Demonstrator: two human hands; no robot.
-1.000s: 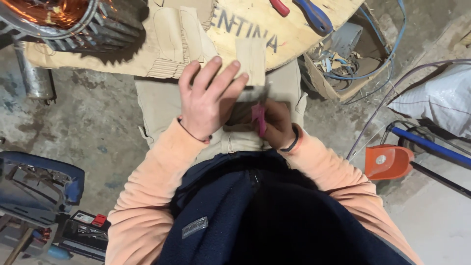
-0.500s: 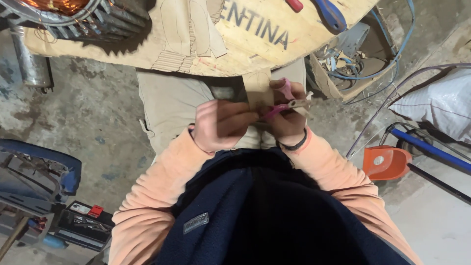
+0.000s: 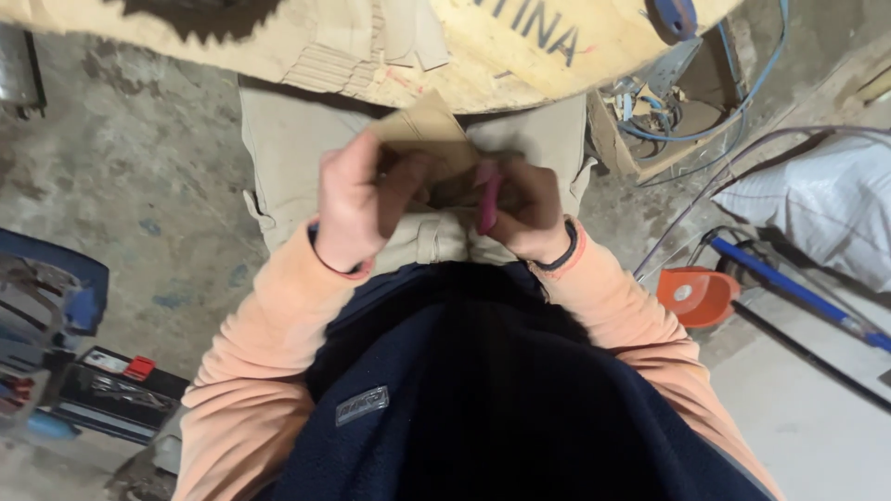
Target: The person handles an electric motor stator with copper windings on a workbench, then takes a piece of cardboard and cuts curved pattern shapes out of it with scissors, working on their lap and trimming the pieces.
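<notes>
Left hand (image 3: 357, 199): fingers curled shut around the lower left edge of a tan sheet of card (image 3: 429, 139), thumb pressed on its face. Right hand (image 3: 524, 209): closed in a grip on a pink-handled tool (image 3: 487, 199), held upright against the lower right edge of the same sheet; tip of the tool hidden behind the fingers, kind not determinable. Both hands close together over the lap, touching or nearly touching at the sheet. Black band (image 3: 561, 252) on the right wrist.

Sheet of card: raised between the two hands, upper corner pointing away from the body, just short of the desk edge.

Edges and room:
- Directly beyond the hands: curved edge of a cardboard-covered desk (image 3: 325, 56), near the top of the sheet, overhanging the knees.
- Left of the left hand: bare concrete floor (image 3: 139, 186), open as far as a blue case (image 3: 51, 297) and a black tool tray (image 3: 116, 390), both well apart and nearer the body.
- Right of the right hand: open box of wires (image 3: 668, 111) near the desk edge; further out, loose cables, an orange funnel-shaped object (image 3: 696, 295), a blue-handled pole (image 3: 789, 289) and a white sack (image 3: 817, 204).
- Below the hands: lap in beige trousers, dark jacket with peach sleeves.
</notes>
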